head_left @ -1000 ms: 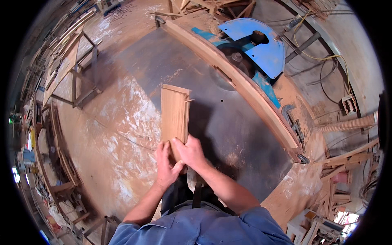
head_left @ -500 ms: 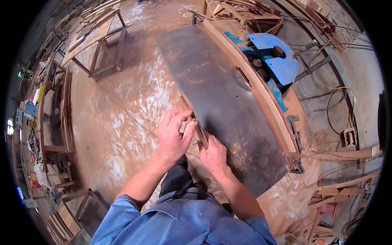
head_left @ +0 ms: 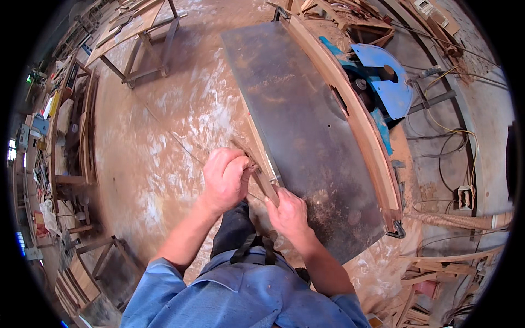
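Note:
My right hand (head_left: 289, 213) grips a wooden board (head_left: 265, 183) that is turned edge-up and held at a slant beside the left edge of a dark metal machine table (head_left: 306, 109). Over the middle of the board, my left hand (head_left: 224, 176) has its fingers curled and pinched at the upper edge; what is between the fingertips is too small to make out. A long wooden fence (head_left: 372, 164) runs along the table's right side, with a blue guard plate (head_left: 399, 95) behind it and a clamp (head_left: 398, 229) at its near end.
A wheeled wooden bench (head_left: 123, 24) stands at the upper left, and a cluttered timber rack (head_left: 74, 179) lines the left side. To the right are a ribbed hose (head_left: 454, 221), loose cables and stacked offcuts (head_left: 443, 268). The floor is dusty with white streaks.
The board has turned from broad face up to edge-up. My left hand has moved from its near end onto the upper edge. The machine sits farther right in view.

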Demonstrator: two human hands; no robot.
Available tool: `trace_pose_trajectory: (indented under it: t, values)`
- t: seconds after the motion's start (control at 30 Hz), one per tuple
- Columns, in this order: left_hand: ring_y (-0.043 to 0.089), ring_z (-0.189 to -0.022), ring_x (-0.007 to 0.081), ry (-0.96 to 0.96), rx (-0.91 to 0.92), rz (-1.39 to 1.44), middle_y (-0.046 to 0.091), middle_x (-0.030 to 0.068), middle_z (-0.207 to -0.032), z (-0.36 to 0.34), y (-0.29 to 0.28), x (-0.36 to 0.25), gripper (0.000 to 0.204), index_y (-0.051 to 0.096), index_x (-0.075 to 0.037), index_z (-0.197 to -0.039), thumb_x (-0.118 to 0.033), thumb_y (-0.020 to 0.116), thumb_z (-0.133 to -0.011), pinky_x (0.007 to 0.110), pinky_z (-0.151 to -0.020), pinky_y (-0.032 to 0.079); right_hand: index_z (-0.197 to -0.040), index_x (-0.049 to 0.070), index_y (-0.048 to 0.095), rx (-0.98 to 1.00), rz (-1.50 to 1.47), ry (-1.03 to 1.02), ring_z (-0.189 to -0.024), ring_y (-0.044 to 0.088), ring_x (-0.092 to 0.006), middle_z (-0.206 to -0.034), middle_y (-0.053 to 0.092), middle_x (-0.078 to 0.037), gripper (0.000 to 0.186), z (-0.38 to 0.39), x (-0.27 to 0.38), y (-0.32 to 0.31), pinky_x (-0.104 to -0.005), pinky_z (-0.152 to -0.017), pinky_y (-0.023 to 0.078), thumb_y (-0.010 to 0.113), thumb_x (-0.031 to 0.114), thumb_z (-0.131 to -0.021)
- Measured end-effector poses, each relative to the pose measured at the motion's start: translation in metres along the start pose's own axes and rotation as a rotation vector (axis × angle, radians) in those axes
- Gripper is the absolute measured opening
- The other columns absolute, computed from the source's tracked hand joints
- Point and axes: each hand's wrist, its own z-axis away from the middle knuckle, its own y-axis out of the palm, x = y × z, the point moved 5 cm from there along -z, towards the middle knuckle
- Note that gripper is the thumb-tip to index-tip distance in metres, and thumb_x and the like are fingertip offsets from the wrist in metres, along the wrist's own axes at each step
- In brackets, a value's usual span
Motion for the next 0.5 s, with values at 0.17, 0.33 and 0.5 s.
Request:
trace_pose_trajectory:
  t: [0.17,0.33,0.5]
  values:
    - [0.061,-0.072,0.0257,0.149,0.204,-0.042,0.061,0.0096,-0.087,0.004,0.0,0.026,0.016,0.061,-0.006,-0.088,-0.007,0.069,-0.074,0.037,-0.061,0.047,-0.103,-0.002,0.066,0.342,-0.175,0.175,-0.074,0.066,-0.039,-0.077,0.065,-0.025,0.031,-0.003,-0.001,0.001,-0.0454,-0.07,0.052,0.064,0.025,-0.089]
    - [0.061,-0.075,0.0236,0.229,0.402,-0.067,0.061,0.0084,-0.086,0.003,0.003,0.034,0.02,0.061,-0.005,-0.086,-0.008,0.067,-0.067,0.035,-0.064,0.048,-0.107,-0.002,0.066,0.561,-0.301,0.313,-0.072,0.065,-0.0304,-0.079,0.066,-0.021,0.032,-0.008,-0.01,-0.006,-0.0409,-0.071,0.051,0.063,0.025,-0.089]
    - [0.064,-0.074,0.0269,-0.061,0.519,-0.066,0.062,0.0099,-0.084,-0.003,0.014,0.037,0.013,0.06,-0.006,-0.084,-0.01,0.066,-0.073,0.038,-0.062,0.051,-0.108,0.001,0.067,0.665,-0.278,0.344,-0.08,0.069,-0.0323,-0.086,0.07,-0.021,0.032,-0.018,-0.022,-0.014,-0.0411,-0.077,0.052,0.063,0.028,-0.09]
